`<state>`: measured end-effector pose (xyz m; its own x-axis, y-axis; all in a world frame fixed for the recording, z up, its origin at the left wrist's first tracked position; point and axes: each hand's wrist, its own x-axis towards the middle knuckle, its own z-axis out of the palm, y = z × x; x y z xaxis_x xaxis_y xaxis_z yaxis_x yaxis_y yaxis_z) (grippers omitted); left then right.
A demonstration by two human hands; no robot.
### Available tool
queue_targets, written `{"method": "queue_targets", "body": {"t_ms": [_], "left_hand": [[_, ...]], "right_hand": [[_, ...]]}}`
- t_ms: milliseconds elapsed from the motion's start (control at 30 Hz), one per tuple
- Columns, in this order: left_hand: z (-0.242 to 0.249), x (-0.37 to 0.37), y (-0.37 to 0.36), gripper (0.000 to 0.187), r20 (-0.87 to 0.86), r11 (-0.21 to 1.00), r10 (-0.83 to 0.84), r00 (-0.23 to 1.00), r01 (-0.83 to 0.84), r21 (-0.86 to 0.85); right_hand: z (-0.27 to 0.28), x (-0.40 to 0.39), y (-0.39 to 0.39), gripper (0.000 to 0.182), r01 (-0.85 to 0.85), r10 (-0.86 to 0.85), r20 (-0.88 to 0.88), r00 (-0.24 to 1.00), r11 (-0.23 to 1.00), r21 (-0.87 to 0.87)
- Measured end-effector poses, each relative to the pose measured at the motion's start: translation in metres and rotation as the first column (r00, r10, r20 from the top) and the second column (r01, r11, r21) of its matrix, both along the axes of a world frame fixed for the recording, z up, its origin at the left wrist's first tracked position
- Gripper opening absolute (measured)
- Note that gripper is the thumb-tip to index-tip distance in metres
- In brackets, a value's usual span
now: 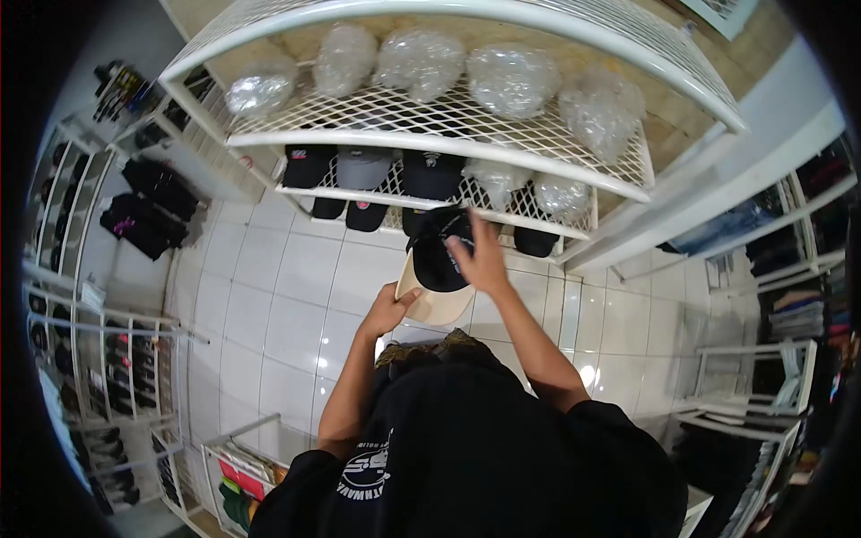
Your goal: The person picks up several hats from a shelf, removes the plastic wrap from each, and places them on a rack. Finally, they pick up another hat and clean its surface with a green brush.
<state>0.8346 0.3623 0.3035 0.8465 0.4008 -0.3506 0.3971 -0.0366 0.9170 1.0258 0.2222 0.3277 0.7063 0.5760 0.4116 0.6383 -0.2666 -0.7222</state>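
A baseball cap with a dark crown (pixel 434 263) and a beige brim (pixel 439 307) is held in front of my body, its hollow inside facing up toward me. My left hand (pixel 387 310) pinches the left edge of the brim, thumb on top. On the cap's right side, my right hand (pixel 485 260) grips the crown's rim, with the thumb reaching over the inside and the fingers along the outer side. The far part of the crown blends into dark caps behind it.
A white wire-mesh rack (pixel 430 139) stands ahead, with plastic-wrapped bundles (pixel 421 65) on an upper shelf and caps (pixel 363 168) below. Shelves of caps (pixel 130 363) line the left. Racks of folded clothes (pixel 731 466) stand right. White floor tiles (pixel 305 269) lie beneath.
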Motion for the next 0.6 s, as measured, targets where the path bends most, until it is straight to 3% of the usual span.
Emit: {"method": "queue_targets", "body": {"t_ms": [33,67,100,133,167,233,267,300,333,367,400,433,467,533,567,600], "left_hand": [[-0.001,0.007,0.001,0.031,0.051,0.998,-0.050,0.997,0.048,0.040],[-0.002,0.015,0.003,0.031,0.057,0.996,-0.087,0.995,0.084,0.042],[-0.010,0.022,0.007,0.030,0.109,0.982,-0.171,0.979,0.160,0.099],[-0.007,0.029,0.007,0.029,0.157,0.960,-0.255,0.954,0.230,0.157],[-0.004,0.036,0.007,0.029,0.165,0.952,-0.289,0.943,0.264,0.157],[0.035,0.052,-0.003,0.038,-0.022,0.852,-0.407,0.913,0.388,0.352],[0.043,0.059,-0.009,0.038,-0.010,0.837,-0.444,0.896,0.418,0.353],[0.049,0.063,-0.017,0.041,0.133,0.828,-0.491,0.861,0.414,0.378],[0.057,0.063,-0.024,0.046,0.268,0.823,-0.529,0.805,0.409,0.395],[0.065,0.060,-0.028,0.046,0.268,0.806,-0.562,0.783,0.444,0.391],[0.079,0.063,-0.033,0.047,0.395,0.796,-0.605,0.691,0.535,0.282],[0.087,0.066,-0.033,0.048,0.515,0.752,-0.621,0.591,0.635,0.178],[0.081,0.074,-0.025,0.048,0.519,0.721,-0.648,0.557,0.669,0.183],[0.054,0.093,0.001,0.039,0.565,0.774,-0.507,0.651,0.632,-0.034],[0.048,0.099,0.010,0.033,0.485,0.865,-0.459,0.745,0.498,0.053],[0.039,0.103,0.018,0.040,0.457,0.899,-0.426,0.780,0.421,0.119]], "right_hand": [[-0.004,-0.015,-0.001,0.070,-0.063,0.047,-0.116,0.992,0.989,-0.134],[-0.008,-0.028,-0.001,0.069,-0.166,0.152,-0.216,0.964,0.985,-0.048],[-0.013,-0.038,-0.001,0.069,-0.224,0.211,-0.116,0.971,0.968,-0.113],[-0.016,-0.050,-0.001,0.070,-0.177,0.191,0.058,0.980,0.965,-0.194],[-0.025,-0.056,0.000,0.070,-0.122,0.134,0.058,0.989,0.976,-0.179],[-0.022,-0.053,-0.005,0.070,-0.025,0.037,0.073,0.997,0.985,-0.170],[-0.010,-0.051,-0.011,0.067,-0.047,0.041,-0.157,0.987,0.998,-0.034],[0.008,-0.053,-0.016,0.063,-0.035,0.075,-0.375,0.924,0.993,0.112],[0.027,-0.057,-0.024,0.052,0.091,0.019,-0.536,0.844,0.980,0.179],[0.026,-0.057,-0.030,0.049,0.229,0.113,-0.690,0.715,0.894,0.384],[0.023,-0.053,-0.038,0.045,0.388,0.252,-0.770,0.586,0.747,0.540],[0.016,-0.053,-0.049,0.045,0.521,0.304,-0.797,0.521,0.627,0.579],[0.009,-0.055,-0.061,0.046,0.638,0.370,-0.803,0.467,0.487,0.596],[0.022,-0.079,-0.082,0.054,0.679,0.382,-0.799,0.464,0.426,0.598],[0.034,-0.099,-0.084,0.057,0.668,0.458,-0.742,0.489,0.350,0.656],[0.047,-0.121,-0.083,0.059,0.653,0.524,-0.676,0.518,0.268,0.708]]}}
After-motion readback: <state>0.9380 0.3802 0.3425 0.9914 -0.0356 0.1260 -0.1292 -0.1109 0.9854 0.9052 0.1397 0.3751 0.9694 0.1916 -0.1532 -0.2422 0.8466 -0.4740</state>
